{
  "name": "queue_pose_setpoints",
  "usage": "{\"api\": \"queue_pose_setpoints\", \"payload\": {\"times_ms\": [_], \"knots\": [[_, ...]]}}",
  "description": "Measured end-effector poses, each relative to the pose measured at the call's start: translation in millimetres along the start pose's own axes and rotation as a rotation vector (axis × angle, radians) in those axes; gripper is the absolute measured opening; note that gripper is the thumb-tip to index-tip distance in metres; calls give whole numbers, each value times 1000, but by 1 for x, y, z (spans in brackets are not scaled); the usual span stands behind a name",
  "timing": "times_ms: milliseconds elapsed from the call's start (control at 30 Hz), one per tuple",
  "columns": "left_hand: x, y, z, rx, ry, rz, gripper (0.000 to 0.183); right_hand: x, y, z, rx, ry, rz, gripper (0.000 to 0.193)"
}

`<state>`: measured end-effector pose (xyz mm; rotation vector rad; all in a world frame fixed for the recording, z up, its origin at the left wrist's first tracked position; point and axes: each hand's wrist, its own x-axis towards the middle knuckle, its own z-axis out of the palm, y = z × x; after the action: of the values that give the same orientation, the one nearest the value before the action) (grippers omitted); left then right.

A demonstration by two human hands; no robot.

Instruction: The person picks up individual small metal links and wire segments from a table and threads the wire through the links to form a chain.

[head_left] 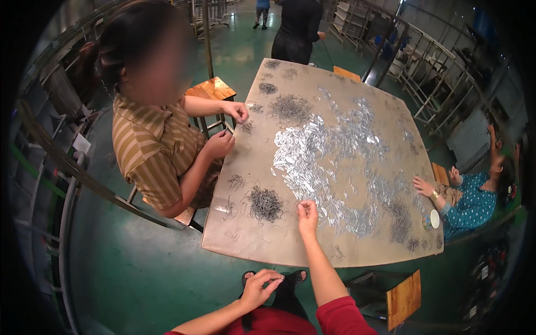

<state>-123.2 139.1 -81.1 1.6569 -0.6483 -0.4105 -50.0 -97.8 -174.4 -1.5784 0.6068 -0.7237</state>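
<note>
My right hand (307, 218) reaches over the near part of the table, its fingertips pinched together. What they hold, if anything, is too small to name. It is beside a spread of small shiny silver metal pieces (301, 159) and to the right of a pile of dark, thin wire-like pieces (265, 203). My left hand (260, 288) is below the near table edge, above my feet, with thumb and fingers pressed together. A tiny light spot shows at its fingertips, but I cannot make out the thing.
Beneath the pieces is a brown-covered table (279, 243). Someone in a striped shirt (151, 145) works at the left; another in a dotted blue top (472, 192) sits at the right by a paper cup (430, 220). A wooden stool (403, 300) stands near my right side.
</note>
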Motion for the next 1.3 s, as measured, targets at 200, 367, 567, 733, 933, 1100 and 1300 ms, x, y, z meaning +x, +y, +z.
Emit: {"api": "queue_pose_setpoints", "payload": {"times_ms": [200,367,567,733,933,1100,1300], "knots": [[0,-15,3,-2,-77,63,8,-32,3,-34,-259,-102,117,12],[6,-2,1,-5,-157,56,10,-42,-4,-46,-379,-27,122,14],[10,-6,2,-47,-190,86,9,-47,3,-62,-109,-1,226,15],[12,-9,0,-41,-205,67,10,-65,-18,-66,-75,-13,379,16],[16,-11,3,-73,-195,34,9,-88,-50,-65,-98,31,385,12],[19,-18,8,-78,-215,91,8,-83,-34,-81,-154,61,350,9],[19,-21,10,-63,-195,115,8,-95,-31,-92,-324,-24,739,8]]}}
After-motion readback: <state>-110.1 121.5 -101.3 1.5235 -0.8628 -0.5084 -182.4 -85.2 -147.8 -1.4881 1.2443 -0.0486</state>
